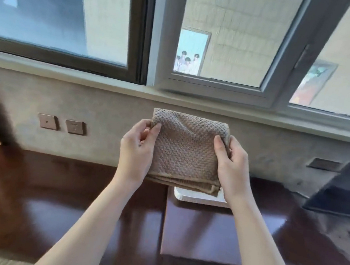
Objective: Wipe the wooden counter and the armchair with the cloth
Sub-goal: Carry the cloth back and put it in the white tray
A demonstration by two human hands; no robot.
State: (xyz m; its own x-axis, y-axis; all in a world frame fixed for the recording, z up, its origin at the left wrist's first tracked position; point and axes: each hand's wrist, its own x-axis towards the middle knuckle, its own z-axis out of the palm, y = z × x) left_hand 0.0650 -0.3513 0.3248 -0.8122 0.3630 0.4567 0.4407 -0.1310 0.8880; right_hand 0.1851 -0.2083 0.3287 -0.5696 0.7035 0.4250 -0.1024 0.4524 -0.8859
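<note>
1. Cloth (186, 150): tan, waffle-textured, folded into a thick pad; held in the air in front of the wall under the window, above the desk, not touching it
2. Left hand (136, 149): fingers pinch the cloth's left edge
3. Right hand (231, 163): fingers grip the right edge, thumb on the front face
4. Desk (68, 202): dark polished wood, directly beneath and toward the person; the cloth must go straight down, both hands equally near
5. White tray (200, 198): on the desk just under the cloth; armchair not in view
</note>
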